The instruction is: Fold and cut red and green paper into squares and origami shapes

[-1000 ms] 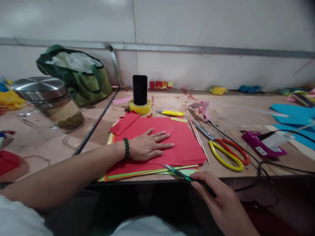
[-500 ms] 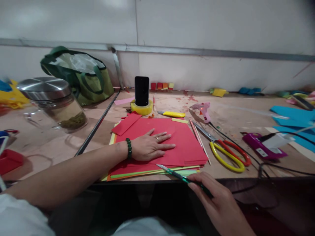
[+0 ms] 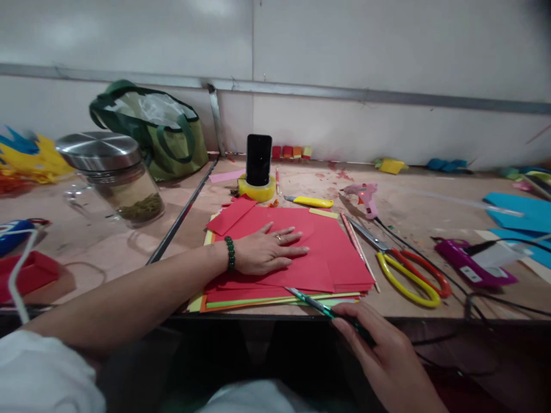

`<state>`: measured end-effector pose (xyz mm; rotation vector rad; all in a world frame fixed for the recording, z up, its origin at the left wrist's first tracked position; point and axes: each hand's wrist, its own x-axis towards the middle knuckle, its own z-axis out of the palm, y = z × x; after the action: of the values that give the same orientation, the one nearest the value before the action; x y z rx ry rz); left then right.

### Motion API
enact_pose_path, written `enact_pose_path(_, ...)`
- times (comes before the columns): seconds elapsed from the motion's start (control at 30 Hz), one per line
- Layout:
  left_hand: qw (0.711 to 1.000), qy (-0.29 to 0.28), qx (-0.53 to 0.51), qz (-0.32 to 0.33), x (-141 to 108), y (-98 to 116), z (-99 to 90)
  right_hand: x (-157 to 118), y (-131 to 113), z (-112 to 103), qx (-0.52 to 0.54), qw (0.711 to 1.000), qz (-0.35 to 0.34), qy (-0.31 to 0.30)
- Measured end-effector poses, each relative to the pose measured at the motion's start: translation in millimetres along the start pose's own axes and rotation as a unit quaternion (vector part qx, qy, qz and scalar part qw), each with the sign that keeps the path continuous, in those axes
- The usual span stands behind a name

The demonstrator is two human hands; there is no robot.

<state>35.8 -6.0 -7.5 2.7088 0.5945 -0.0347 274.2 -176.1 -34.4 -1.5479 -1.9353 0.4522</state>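
The red paper (image 3: 348, 258) lies on the surface (image 3: 413, 201), atop sheets of other colours. The left hand (image 3: 269, 252) presses flat on it, fingers spread and grasping nothing; the right hand (image 3: 390, 350), at the paper's near right, has its grip closed around a green knife (image 3: 318, 304), tip at the paper's near edge, though contact is hard to judge. Good work here likely calls for even pressure from the left palm, its fingers well out of the blade's path, and a low, steady blade angle so the top sheet neither slides nor tears.
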Motion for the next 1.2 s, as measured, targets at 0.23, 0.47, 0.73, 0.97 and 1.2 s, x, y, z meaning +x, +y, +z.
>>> enact_pose_path(0.23, 1.0, 0.005, 0.022, 0.017, 2, 1, 5.8, 6, -6, 4, -0.01, 1.0, -0.027, 0.007)
enact_pose_path(0.47, 1.0, 0.005, 0.017, 0.017, 2, 0, 6.2, 8, -6, 8, -0.011, 0.999, -0.051, -0.002)
enact_pose_path(0.73, 0.999, -0.002, 0.029, 0.016, 2, 1, 5.6, 8, -10, 10, -0.001, 0.998, -0.051, -0.021)
enact_pose_path(0.97, 1.0, 0.008, 0.008, 0.016, 2, 0, 4.6, 8, -12, 9, 0.003, 0.999, -0.047, -0.024)
enact_pose_path(1.2, 1.0, 0.011, 0.0, 0.026, 0, 1, 3.3, 7, -10, 11, -0.008, 0.999, -0.034, -0.027)
